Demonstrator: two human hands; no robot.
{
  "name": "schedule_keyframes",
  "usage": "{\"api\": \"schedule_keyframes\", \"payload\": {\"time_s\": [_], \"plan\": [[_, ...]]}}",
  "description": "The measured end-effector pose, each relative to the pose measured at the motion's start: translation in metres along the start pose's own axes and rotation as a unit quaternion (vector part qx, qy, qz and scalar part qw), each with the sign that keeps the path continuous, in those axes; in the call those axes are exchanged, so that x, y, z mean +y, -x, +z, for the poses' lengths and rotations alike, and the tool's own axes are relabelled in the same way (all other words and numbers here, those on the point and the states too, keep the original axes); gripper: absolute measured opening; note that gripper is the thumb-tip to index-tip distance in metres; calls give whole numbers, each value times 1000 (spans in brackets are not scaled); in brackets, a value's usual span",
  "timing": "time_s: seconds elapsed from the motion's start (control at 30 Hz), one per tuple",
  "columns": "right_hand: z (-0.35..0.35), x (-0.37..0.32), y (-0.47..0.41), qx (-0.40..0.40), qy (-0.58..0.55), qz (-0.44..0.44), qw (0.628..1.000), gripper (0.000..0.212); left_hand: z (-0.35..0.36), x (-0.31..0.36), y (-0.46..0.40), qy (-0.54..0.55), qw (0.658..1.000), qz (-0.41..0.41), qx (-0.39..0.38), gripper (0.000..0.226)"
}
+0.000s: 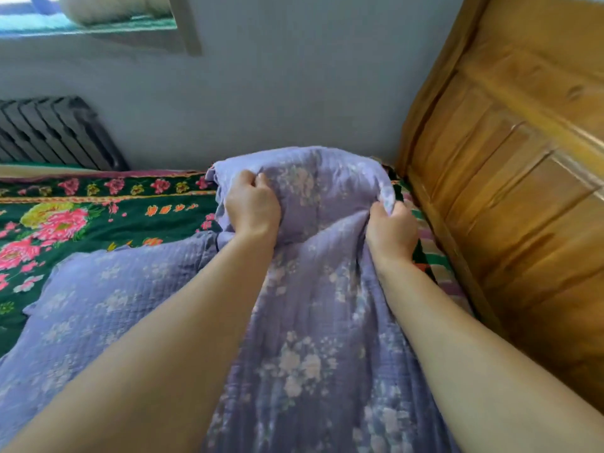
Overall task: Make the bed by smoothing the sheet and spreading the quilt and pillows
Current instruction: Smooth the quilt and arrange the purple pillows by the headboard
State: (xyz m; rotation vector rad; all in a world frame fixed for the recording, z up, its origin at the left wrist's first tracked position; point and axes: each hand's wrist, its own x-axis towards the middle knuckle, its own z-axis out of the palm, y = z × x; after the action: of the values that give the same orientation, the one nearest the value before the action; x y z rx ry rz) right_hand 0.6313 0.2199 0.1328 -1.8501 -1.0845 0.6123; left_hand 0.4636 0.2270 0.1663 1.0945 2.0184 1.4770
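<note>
A lilac quilt [304, 338] with pale flowers lies bunched over the near and middle part of the bed. Both arms reach forward. My left hand [253, 207] grips a raised fold of the quilt near its far edge. My right hand [390, 232] pinches the quilt's far right corner, lifted a little off the bed. Under the quilt lies a dark green sheet [98, 220] with pink and yellow flowers, bare on the left. No pillow shows in this view.
A wooden headboard [510, 197] rises along the right side. A grey wall [277, 103] runs behind the bed, with a dark radiator [55, 132] at the left and a window sill [88, 26] above it. A striped cloth [434, 256] shows beside the headboard.
</note>
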Motion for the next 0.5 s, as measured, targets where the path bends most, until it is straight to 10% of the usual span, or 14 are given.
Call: {"api": "schedule_keyframes", "payload": {"time_s": [0.33, 0.5], "plan": [[-23, 44, -185, 44, 153, -7, 987, 39, 149, 12, -45, -29, 984, -8, -173, 13], [3, 82, -215, -85, 303, 74, 946, 54, 172, -40, -60, -136, 955, -81, -252, 62]]}}
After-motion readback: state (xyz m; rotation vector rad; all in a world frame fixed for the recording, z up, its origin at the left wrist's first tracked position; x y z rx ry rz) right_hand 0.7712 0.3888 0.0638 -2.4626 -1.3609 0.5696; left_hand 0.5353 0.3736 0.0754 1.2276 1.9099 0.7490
